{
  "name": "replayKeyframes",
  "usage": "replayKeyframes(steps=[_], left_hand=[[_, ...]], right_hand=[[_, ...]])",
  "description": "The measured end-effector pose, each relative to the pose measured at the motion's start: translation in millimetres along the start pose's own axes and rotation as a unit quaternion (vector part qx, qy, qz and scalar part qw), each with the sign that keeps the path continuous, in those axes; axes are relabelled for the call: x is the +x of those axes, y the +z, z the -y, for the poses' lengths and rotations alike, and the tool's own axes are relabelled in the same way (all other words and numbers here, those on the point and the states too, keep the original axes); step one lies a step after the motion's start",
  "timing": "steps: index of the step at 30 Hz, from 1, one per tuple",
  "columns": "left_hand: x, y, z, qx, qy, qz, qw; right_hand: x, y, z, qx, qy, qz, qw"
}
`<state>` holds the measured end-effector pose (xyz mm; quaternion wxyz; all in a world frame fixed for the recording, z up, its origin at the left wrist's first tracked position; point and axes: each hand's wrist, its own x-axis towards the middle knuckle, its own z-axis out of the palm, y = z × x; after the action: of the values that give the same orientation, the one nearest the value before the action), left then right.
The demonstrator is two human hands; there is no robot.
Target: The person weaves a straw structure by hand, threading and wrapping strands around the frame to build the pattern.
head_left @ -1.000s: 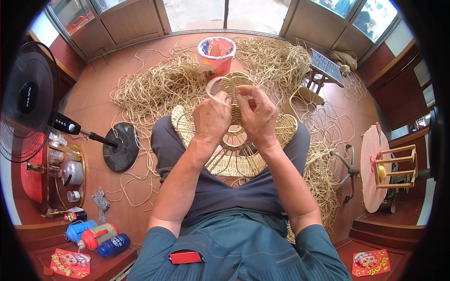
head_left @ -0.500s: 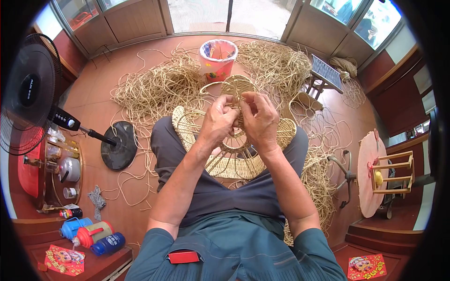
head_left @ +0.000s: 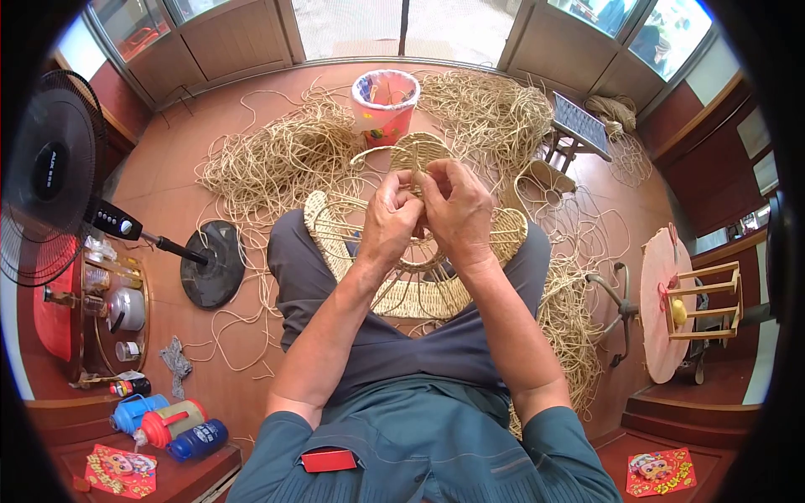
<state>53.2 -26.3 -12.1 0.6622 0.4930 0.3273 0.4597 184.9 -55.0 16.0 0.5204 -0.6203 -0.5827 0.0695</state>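
A partly woven straw-rope piece (head_left: 419, 300), with rounded petal-like sections around a ring of spokes, rests across my lap. My left hand (head_left: 392, 220) is closed, thumb and fingers pinching the rope at the piece's far section. Close beside it, my right hand (head_left: 457, 205) is closed too, its thumb and forefinger pinching the same rope strand (head_left: 417, 172). The two hands almost touch, and the fingertips hide the exact spot they grip. Beyond them, the far woven petal (head_left: 417, 149) stands up, a loose curl of rope at its left.
Heaps of straw rope (head_left: 281, 159) lie left and right on the tiled floor. A pink bin (head_left: 386, 113) stands ahead. At left are a fan (head_left: 54, 172) and a bottle rack (head_left: 113, 302); at right, a small stool (head_left: 581, 126) and a round pink board (head_left: 662, 306).
Both hands stay at the far section with slight finger shifts; the right thumb has moved a little left and up. The camera view has shifted slightly.
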Motion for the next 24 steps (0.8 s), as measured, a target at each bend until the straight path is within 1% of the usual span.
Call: replayKeyframes(steps=[5, 10, 14, 17, 22, 24], left_hand=[[-6, 0, 1, -0.054, 0.004, 0.01, 0.998], [-10, 5, -3, -0.053, -0.001, 0.006, 0.999], [-8, 2, -1, -0.057, -0.001, 0.016, 0.998], [-5, -4, 6, -0.077, -0.001, 0.025, 0.997], [-2, -3, 5, -0.062, -0.008, 0.011, 0.998], [-1, -7, 10, -0.063, -0.005, 0.024, 0.998]], right_hand=[[2, 3, 2, -0.014, 0.011, 0.008, 1.0], [6, 7, -1, -0.038, 0.002, -0.001, 0.999], [10, 4, 4, -0.028, 0.052, 0.025, 0.998], [11, 8, -2, -0.046, 0.017, -0.006, 0.999], [9, 14, -4, -0.081, 0.009, -0.007, 0.997], [7, 15, -4, -0.089, 0.009, -0.002, 0.996]])
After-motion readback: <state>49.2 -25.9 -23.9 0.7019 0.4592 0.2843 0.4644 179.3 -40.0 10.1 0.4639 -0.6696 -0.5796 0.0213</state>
